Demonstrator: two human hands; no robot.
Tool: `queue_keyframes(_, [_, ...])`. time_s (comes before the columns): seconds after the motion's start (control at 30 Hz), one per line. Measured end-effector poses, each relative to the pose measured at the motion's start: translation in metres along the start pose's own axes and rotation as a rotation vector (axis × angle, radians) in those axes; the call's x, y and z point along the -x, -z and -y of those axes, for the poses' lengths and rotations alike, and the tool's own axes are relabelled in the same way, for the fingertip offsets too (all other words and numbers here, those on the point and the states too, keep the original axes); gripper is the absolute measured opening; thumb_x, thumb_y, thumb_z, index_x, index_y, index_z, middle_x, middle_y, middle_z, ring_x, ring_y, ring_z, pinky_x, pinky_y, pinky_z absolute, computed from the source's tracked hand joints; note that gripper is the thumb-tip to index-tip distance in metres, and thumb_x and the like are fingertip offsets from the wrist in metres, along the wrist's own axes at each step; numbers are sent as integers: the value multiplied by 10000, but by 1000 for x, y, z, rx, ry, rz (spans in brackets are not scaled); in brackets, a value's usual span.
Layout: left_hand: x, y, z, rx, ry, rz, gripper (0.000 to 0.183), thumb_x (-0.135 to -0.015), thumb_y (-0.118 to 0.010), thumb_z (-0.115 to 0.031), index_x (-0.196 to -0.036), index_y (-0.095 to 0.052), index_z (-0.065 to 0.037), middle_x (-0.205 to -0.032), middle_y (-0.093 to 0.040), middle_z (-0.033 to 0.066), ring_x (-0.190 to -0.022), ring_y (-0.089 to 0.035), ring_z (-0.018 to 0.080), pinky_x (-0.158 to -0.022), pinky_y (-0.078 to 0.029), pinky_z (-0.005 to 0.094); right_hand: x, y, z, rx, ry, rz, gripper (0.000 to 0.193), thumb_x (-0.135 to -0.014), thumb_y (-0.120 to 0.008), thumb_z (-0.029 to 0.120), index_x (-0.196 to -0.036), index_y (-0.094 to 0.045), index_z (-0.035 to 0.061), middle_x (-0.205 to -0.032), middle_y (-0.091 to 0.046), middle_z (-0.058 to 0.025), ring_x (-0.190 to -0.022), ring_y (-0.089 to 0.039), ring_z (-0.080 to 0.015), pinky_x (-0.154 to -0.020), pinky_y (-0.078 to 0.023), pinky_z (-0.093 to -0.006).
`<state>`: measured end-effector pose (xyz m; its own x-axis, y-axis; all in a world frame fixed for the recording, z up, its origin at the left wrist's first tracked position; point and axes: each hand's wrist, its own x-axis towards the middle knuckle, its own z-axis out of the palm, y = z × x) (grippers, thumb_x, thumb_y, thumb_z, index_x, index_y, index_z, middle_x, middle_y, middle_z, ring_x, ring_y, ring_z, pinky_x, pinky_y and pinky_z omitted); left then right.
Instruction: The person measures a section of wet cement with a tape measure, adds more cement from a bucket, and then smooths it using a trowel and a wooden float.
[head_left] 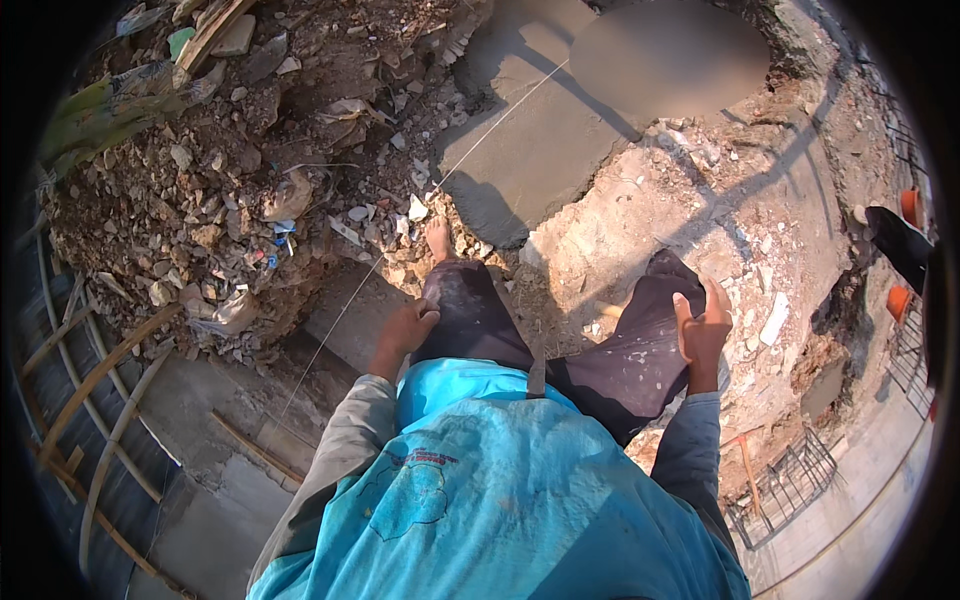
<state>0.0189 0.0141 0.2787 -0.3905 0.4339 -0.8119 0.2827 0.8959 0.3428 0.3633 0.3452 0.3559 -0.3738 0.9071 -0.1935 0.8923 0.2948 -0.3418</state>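
Left hand [408, 330] resting flat on left thigh [470, 310], nothing gripped. Right hand [703, 330] cupped loose on right knee [655, 300], empty too. Taut string line [480, 140] just left of left hand, running past bare foot [438, 240] over rubble [230, 200] toward fresh concrete slab [560, 120]. Looks like mid-step; footing needs care.

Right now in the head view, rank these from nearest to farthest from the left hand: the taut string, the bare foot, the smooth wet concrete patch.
From the left hand:
1. Taut string, just to its left, running diagonally.
2. Bare foot, straight ahead on the rubble.
3. Smooth wet concrete patch, far ahead and to the right.
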Motion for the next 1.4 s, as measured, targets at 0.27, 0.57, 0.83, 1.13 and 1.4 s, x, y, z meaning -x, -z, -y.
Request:
queue_keyframes(0.27, [-11,72,100,139,17,-93,308,-857,-588,-289,-1047,-680,-64,-1001,-684,169,-957,-652,302,-836,-487,385,18,-25,8,62,-188,-28,524,-809,-688,323,-1204,-591,-7,-1266,-565,-228,-1220,-488,-381,-1054,-364,-439])
queue_keyframes(0.57, [-40,130,179,227,-88,-270,321,-850,-563,-285,-1020,-689,-44,-969,-687,159,-928,-656,299,-818,-487,369,53,-47,50,-83,-272,-233,507,-840,-663,270,-1231,-565,-37,-1359,-467,-247,-1297,-416,-363,-1099,-310,-422])
queue_keyframes(0.83, [-91,126,177,531,-48,-125,284,-863,-575,-272,-955,-687,-27,-837,-682,96,-789,-639,188,-715,-482,337,73,-66,55,-306,-418,-477,544,-883,-635,233,-1307,-472,-67,-1328,-513,-233,-1238,-496,-344,-1055,-375,-393])
queue_keyframes(1.13, [-144,161,179,447,-240,-51,425,-848,-570,-404,-924,-682,-1,-736,-648,81,-703,-595,162,-640,-469,343,160,-77,-15,-424,-648,-684,504,-885,-637,215,-1256,-490,-92,-1187,-568,-259,-1024,-600,-326,-874,-468,-399])
queue_keyframes(1.4, [-158,172,143,311,-173,-53,270,-841,-593,-242,-899,-686,4,-704,-632,45,-617,-563,135,-549,-446,311,183,-43,-24,-339,-1016,-670,490,-879,-646,298,-1209,-539,-48,-1032,-624,-192,-922,-609,-302,-841,-469,-398])
